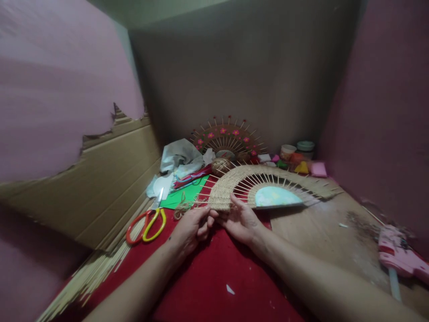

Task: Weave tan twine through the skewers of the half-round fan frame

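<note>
A half-round fan [220,190] of woven straw-coloured twine lies across thin sticks that spread from a pale blue half-disc [277,197]. Its left end is gripped by my right hand [244,223], thumb on top and fingers underneath. My left hand [192,226] is closed at the lower left corner of the weave, fingertips pinched on its edge; whether loose twine is between them I cannot make out. Close to my left hand are a small tangle of twine [182,209] and scissors [146,226] with one red and one yellow handle.
Behind stands a finished-looking brown fan [223,131] with pink flowers, near a twine ball [221,165]. A bundle of thin sticks [90,279] and cardboard [110,183] line the left. Green paper [187,194] lies on red cloth [214,281]. A pink glue gun [395,252] sits right.
</note>
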`<state>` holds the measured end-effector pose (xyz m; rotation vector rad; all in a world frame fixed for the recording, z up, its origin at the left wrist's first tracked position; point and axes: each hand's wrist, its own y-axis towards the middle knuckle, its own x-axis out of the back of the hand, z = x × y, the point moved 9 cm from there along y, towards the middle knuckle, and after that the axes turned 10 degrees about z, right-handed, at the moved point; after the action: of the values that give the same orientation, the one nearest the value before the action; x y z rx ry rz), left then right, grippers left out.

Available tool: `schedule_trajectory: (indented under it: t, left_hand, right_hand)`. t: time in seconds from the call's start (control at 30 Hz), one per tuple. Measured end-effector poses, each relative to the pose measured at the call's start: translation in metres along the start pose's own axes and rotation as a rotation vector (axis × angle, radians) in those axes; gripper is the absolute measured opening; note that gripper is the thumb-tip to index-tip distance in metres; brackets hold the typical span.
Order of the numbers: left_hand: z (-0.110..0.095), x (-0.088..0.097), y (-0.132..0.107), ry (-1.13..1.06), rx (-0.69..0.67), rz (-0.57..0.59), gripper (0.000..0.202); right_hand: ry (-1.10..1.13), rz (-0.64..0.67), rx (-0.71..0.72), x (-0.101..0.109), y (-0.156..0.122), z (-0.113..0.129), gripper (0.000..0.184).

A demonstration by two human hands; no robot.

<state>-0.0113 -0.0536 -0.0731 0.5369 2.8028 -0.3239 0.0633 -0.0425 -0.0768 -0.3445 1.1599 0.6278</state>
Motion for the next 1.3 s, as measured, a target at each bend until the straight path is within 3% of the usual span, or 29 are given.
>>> schedule_trajectory:
  t: [0.3, 0.57, 0.93, 1.3]
  left_hand:
    - [0.0001, -0.0002, -0.0009, 0.009, 0.009, -0.014, 0.027]
    - [-0.0005, -0.0027, 0.0002, 0.02, -0.001, 0.016, 0.027]
    - [0.0054, 0.0016, 0.0008, 0.037, 0.042, 0.024, 0.031]
    - [0.0075, 0.0034, 0.005, 0.019, 0.084, -0.008, 0.032]
  right_hand:
    - [0.017, 0.002, -0.002, -0.0015, -0.0008, -0.0019, 0.03]
    - [-0.129, 0.034, 0.03, 0.0032, 0.0023, -0.0042, 0.011]
    - [-0.166, 0.056, 0.037, 0.0044, 0.0063, -0.0054, 0.012]
    - [-0.101, -0.058, 0.029, 0.0047, 0.0044, -0.0037, 0.008]
